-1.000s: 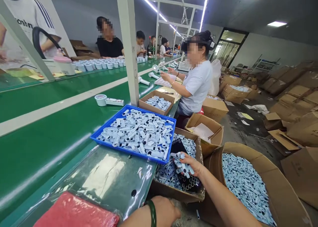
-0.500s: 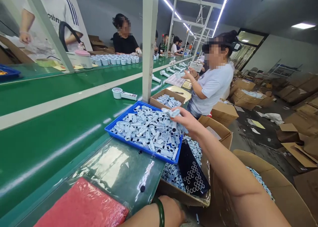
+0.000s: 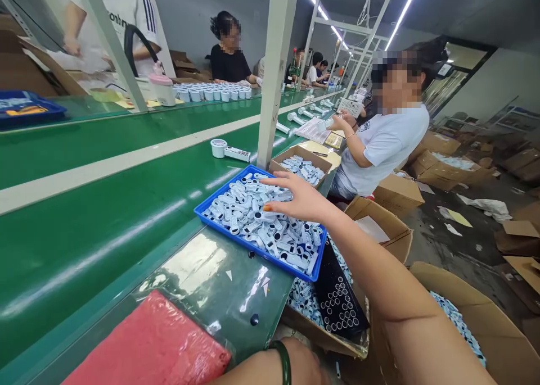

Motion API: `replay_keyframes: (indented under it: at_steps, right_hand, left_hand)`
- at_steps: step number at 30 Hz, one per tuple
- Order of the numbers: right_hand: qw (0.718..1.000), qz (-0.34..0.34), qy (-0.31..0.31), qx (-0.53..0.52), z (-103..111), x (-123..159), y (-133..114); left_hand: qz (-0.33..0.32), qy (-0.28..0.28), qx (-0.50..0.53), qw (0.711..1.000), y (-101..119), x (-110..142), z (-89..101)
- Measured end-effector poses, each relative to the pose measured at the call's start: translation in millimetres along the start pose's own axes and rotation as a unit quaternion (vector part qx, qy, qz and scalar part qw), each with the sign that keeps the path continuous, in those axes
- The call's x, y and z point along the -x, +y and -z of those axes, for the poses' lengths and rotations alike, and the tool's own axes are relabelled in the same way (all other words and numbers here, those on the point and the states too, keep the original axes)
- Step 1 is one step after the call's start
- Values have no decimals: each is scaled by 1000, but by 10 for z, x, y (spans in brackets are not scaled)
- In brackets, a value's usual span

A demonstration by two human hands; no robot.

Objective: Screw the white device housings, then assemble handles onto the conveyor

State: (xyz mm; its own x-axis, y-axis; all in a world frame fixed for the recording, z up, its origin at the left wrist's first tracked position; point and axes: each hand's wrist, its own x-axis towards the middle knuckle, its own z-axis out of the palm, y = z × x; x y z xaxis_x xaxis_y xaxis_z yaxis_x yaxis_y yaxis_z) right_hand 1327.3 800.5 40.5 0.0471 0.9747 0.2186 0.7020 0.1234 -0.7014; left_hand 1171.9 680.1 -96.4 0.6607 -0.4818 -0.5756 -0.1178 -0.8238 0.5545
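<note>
My right hand (image 3: 297,196) hovers over a blue tray (image 3: 257,254), open, its fingers spread and nothing held. Small pale-blue plastic pieces (image 3: 248,205), many with a dark oval spot, are heaped in the tray. Low at the bottom edge is my left hand (image 3: 304,362), with a green bangle (image 3: 282,362) at the wrist; its fingers are not clear to see. Beside it, below the tray, stands a cardboard box (image 3: 324,337) of the same pieces. A black sheet with printed rings (image 3: 340,300) lies on that box.
A green conveyor belt (image 3: 105,211) runs along the left, with a white cup-shaped device (image 3: 219,148) on it. A pink wrapped block (image 3: 147,345) lies in front. A metal post (image 3: 276,76) rises behind the tray. A co-worker (image 3: 392,132) stands at the right; cartons (image 3: 468,323) line the floor.
My right hand has let go of the pale-blue pieces it held and moved slightly left over the tray, fingers now spread. The whole view has shifted a little.
</note>
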Motion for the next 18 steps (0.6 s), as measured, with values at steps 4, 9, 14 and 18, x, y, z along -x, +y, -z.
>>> replay_keyframes:
  at_steps: [4,9,14,18]
  right_hand:
    - [982,-3,151,-110,150,542,179]
    - [929,-151,310,-132,-75,1451,689]
    - [956,-220,159,-108,-913,1988,1169]
    - [988,-152,-10,-20,-1393,1798,1354]
  left_hand:
    - [41,0,-13,999,78,119,77]
    - [31,41,-26,998,70,151,45]
    - [46,45,-25,998,17,35,-70]
    - [56,64,-23,996,-45,-57,-190]
